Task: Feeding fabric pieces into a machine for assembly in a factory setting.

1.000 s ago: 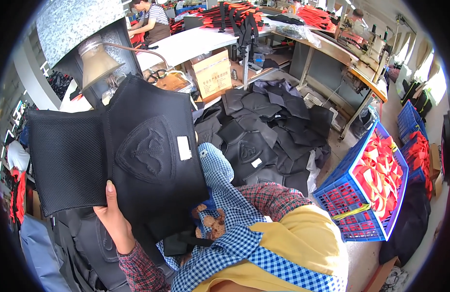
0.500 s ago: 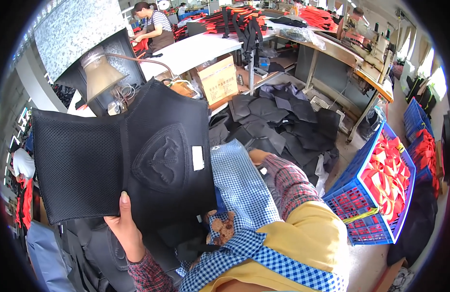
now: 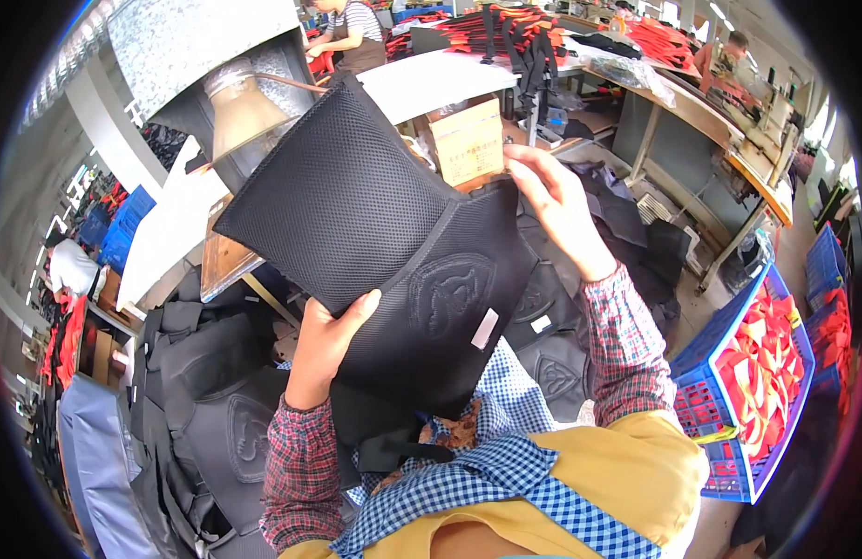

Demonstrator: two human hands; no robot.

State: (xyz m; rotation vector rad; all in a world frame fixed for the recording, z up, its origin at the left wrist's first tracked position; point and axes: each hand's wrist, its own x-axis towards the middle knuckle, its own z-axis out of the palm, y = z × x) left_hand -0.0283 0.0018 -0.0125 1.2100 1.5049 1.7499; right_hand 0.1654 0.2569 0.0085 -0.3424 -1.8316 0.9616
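Black panel (image 3: 431,233): one piece, two sections, mesh and embossed, joined by a raised seam; raised in front of the wearer, face up to the view.
Long axis: slanted, mesh section (image 3: 333,191) at upper left, embossed section running down toward lower right.
Markings: shield emblem (image 3: 449,293) in relief; plain white label (image 3: 485,329) beside it, toward the lower right.
Left hand (image 3: 326,349): fingers gripping the panel's lower-left edge near the seam, thumb on the upper face; most of the panel lies above and to the right of this grip.
Right hand (image 3: 556,200): at the upper-right corner of the embossed section, fingers extended, thumb near the forefinger; cannot tell whether they touch or pinch the edge. Panel lies below and to the left of them.
Nearer hand: left, in contact; right, at or just beside the far corner.
Checked apron (image 3: 510,377): blue and white, partly behind the panel's lower end.
Stacked dark pieces (image 3: 235,410): left of the left forearm, one with a similar shield.
Carton (image 3: 468,140): brown, beyond the panel, left of the right fingertips.
Bench (image 3: 431,79): white top, farther back.
Crate (image 3: 710,396): blue plastic, right side, filled with red straps (image 3: 761,359).
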